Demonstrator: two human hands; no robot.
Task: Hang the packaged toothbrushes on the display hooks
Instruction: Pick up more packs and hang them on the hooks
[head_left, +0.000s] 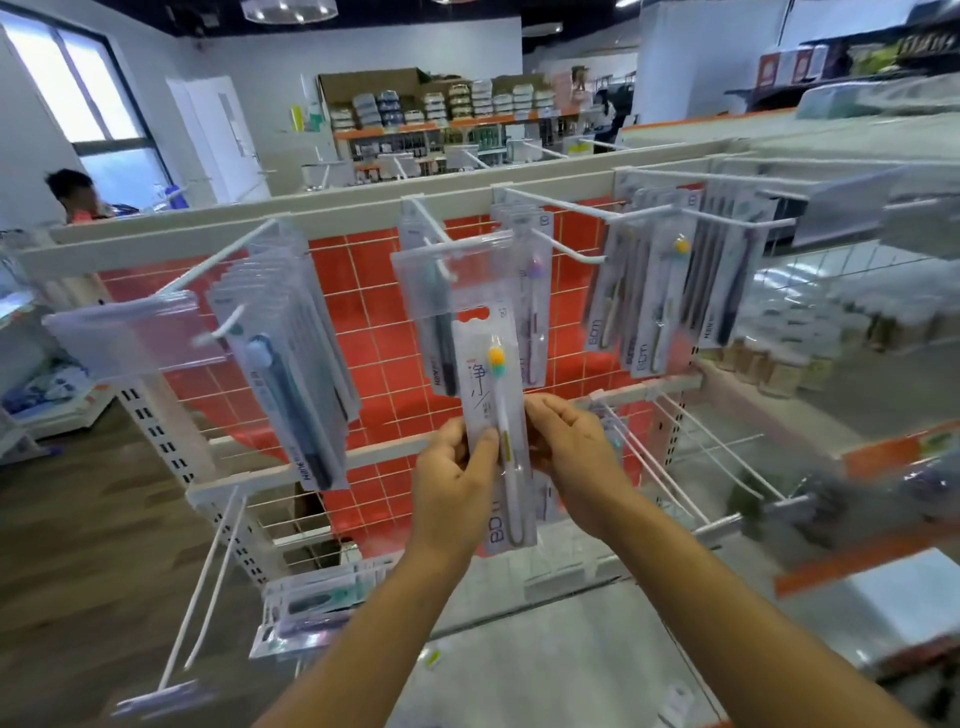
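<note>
**Toothbrush pack held up just under the middle hook**

Both hands are on 1 toothbrush pack (488, 374), right in the middle of the rack. The left hand (452, 483) pinches the pack's left edge, thumb flat on the front, fingers curled behind. The right hand (569, 441) grips the right edge, fingers curled round the back. The pack stands upright, with yellow and green bristles at the top and the white handle running down between the 2 hands. Its hang hole sits just below the clear label holder (415, 291) at the near end of the middle hook (434, 228). It's close, but the pack is not on the wire.

Behind it, a purple-headed pack (535, 322) hangs on the next hook to the right. Over on the left, a full row of packs (296, 353) hangs from a long left hook (218, 262), dark brushes showing. On the right, more right-side packs (654, 296) crowd several hooks, and the blur makes the count unclear. Red tiles (374, 332) show through the wire grid at the far side of the rack.

Lower down, white lower hooks (675, 462) jut toward the near right, and 2 sloping hooks (208, 582) angle down at the near left. A few loose packs (311, 608) lie flat on the low shelf, just left of the arms. Far left, a person (72, 192) is beyond the rack.
</note>
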